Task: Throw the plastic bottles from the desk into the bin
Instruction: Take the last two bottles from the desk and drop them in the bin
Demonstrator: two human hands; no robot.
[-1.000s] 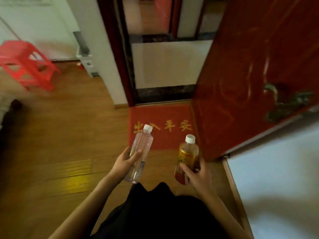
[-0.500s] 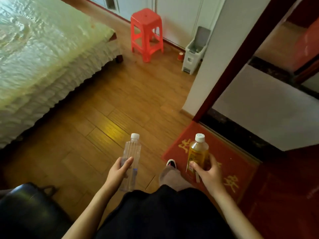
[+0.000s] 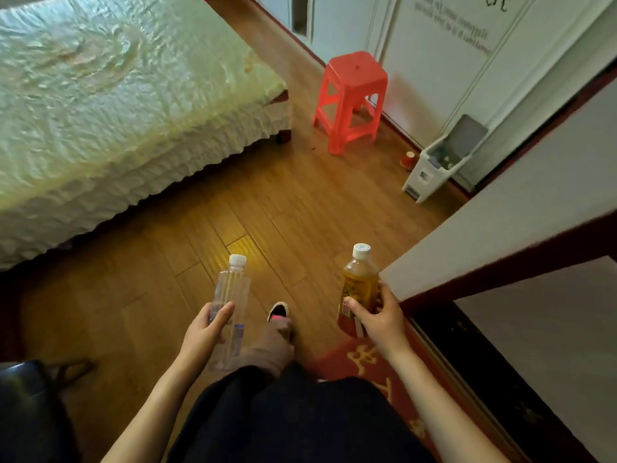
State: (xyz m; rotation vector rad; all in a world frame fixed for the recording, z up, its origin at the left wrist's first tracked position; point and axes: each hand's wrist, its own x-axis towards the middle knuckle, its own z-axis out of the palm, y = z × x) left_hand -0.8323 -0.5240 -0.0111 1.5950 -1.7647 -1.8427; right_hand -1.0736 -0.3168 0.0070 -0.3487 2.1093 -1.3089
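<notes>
My left hand grips a clear plastic bottle with a white cap, held upright over the wooden floor. In my right hand is a yellow drink bottle with a white cap and a red-and-yellow label, also upright. A white bin with its grey lid flipped up stands on the floor by the far right wall, well ahead of both hands. Some items lie inside it.
A bed with a pale green cover fills the left. A red plastic stool stands left of the bin, with a small red cup between them. A white wall corner juts in on the right; a red doormat lies underfoot.
The view has swung left from the doorway and red door into the room. Bed, stool and bin have come into view and drawn nearer. Both hands keep their bottles.
</notes>
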